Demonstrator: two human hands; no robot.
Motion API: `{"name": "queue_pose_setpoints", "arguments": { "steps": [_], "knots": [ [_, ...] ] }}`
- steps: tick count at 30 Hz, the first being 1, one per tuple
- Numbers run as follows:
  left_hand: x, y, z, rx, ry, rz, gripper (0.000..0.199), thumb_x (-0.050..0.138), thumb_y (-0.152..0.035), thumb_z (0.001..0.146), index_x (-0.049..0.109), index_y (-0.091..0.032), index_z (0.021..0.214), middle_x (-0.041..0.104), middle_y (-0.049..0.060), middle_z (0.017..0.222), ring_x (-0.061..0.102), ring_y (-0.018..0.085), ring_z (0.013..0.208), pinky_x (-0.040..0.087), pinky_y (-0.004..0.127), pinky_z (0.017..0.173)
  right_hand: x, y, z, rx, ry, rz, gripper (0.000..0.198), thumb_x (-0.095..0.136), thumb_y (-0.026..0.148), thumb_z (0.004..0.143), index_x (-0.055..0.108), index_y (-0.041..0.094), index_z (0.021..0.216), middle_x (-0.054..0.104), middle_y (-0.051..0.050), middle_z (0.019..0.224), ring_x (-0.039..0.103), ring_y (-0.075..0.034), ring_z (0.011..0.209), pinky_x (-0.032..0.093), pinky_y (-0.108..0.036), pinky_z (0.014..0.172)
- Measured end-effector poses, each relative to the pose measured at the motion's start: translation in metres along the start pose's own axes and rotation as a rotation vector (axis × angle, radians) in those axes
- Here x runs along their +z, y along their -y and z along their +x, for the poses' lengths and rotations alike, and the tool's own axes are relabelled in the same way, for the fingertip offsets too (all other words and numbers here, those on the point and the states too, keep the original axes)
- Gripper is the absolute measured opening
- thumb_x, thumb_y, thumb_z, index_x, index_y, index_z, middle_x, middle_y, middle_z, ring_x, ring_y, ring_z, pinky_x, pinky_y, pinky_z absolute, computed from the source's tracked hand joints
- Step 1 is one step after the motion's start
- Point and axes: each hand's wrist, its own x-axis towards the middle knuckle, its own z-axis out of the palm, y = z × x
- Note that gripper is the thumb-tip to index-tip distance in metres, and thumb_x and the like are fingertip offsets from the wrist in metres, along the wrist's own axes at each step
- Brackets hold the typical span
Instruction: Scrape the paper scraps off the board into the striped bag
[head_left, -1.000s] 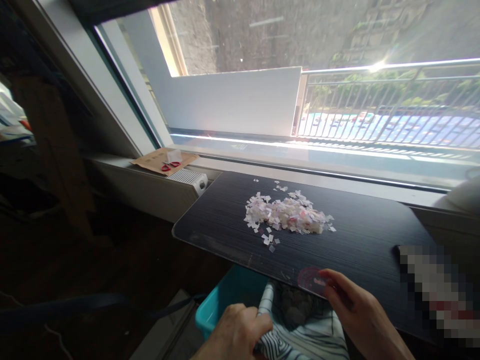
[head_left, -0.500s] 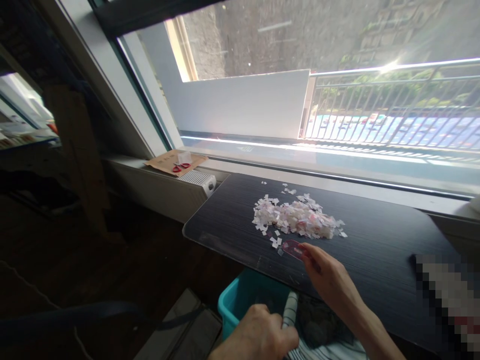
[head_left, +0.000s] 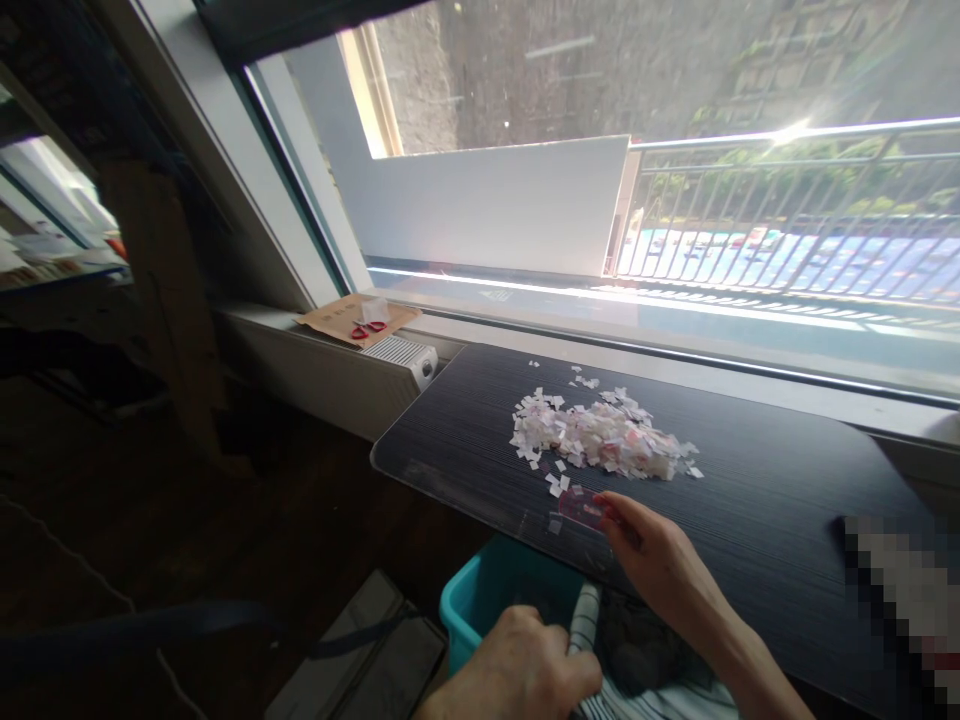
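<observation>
In the head view, my right hand (head_left: pixel 652 545) pinches a flat, translucent pink plastic piece (head_left: pixel 579 507) with a rounded end, low over the dark table (head_left: pixel 442 430). A few loose white paper bits (head_left: pixel 556 485) lie beside its tip. Behind it spreads a pile of small cut paper squares (head_left: pixel 600 435), mostly white with some pink. My left hand (head_left: pixel 521 660) is closed at the near side of a teal bin (head_left: pixel 454 610), below the table edge, and appears to grip its rim; the fingertips are hidden. Striped fabric (head_left: pixel 585 620) shows next to that hand.
Red-handled scissors (head_left: pixel 369 328) rest on a brown envelope (head_left: pixel 330 320) on the sill to the left, above a white radiator (head_left: pixel 405 362). A large window with a railing (head_left: pixel 720 215) outside borders the table's far side. A blurred-out object (head_left: pixel 900 590) lies at right.
The pink plastic piece has shifted slightly toward the table's near edge, with a loose paper bit beside it also nearer the edge. My left hand stays at the bin. The view has shifted slightly.
</observation>
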Motion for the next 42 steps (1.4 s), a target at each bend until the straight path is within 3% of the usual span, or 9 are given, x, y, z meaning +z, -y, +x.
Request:
{"name": "queue_pose_setpoints", "arguments": {
  "steps": [14,20,27,33,39,42],
  "knots": [
    [0.003,0.002,0.002,0.031,-0.007,-0.03,0.011,0.057,-0.026,0.083,0.062,-0.019,0.091,0.069,0.005,0.079,0.066,0.024,0.066,0.052,0.033,0.061,-0.006,0.012,-0.011,0.068,0.098,0.055,0.03,0.046,0.028,0.089,0.065,0.018,0.109,0.073,-0.006,0.09,0.065,-0.016,0.071,0.051,-0.025,0.067],
    [0.005,0.002,0.003,0.026,-0.036,-0.029,0.01,0.057,-0.025,0.081,0.062,-0.019,0.087,0.069,0.005,0.076,0.066,0.024,0.064,0.051,0.033,0.06,-0.003,0.019,-0.015,0.014,0.192,0.158,0.028,0.045,0.024,0.089,0.066,0.021,0.108,0.073,-0.003,0.093,0.066,-0.015,0.073,0.051,-0.023,0.067],
    [0.007,0.001,0.001,0.022,-0.041,-0.026,0.011,0.059,-0.028,0.081,0.061,-0.02,0.088,0.069,0.004,0.076,0.066,0.024,0.064,0.051,0.032,0.059,0.0,0.01,-0.003,0.039,0.06,0.117,0.031,0.046,0.028,0.087,0.066,0.017,0.108,0.073,-0.006,0.087,0.065,-0.017,0.068,0.051,-0.025,0.064],
    [0.006,0.002,0.0,0.02,-0.051,-0.025,0.009,0.054,-0.026,0.083,0.06,-0.02,0.087,0.068,0.004,0.076,0.066,0.023,0.064,0.05,0.032,0.06,-0.001,0.019,-0.008,0.015,0.236,0.234,0.027,0.047,0.025,0.086,0.068,0.021,0.103,0.072,-0.001,0.078,0.063,-0.015,0.065,0.049,-0.022,0.059],
    [0.006,0.001,-0.001,-0.004,-0.049,-0.026,0.008,0.056,-0.025,0.082,0.06,-0.02,0.086,0.067,0.003,0.074,0.064,0.023,0.063,0.049,0.031,0.059,-0.005,0.005,0.007,0.057,-0.025,0.031,0.033,0.046,0.031,0.086,0.067,0.017,0.107,0.072,-0.004,0.076,0.063,-0.016,0.061,0.049,-0.024,0.057],
    [0.008,0.003,-0.003,-0.026,-0.07,-0.017,0.006,0.057,-0.026,0.082,0.06,-0.021,0.085,0.066,0.002,0.073,0.064,0.022,0.063,0.048,0.03,0.059,-0.006,-0.002,0.015,0.069,-0.076,-0.053,0.034,0.044,0.031,0.086,0.067,0.018,0.108,0.073,-0.004,0.076,0.065,-0.017,0.062,0.05,-0.025,0.059]
  ]
}}
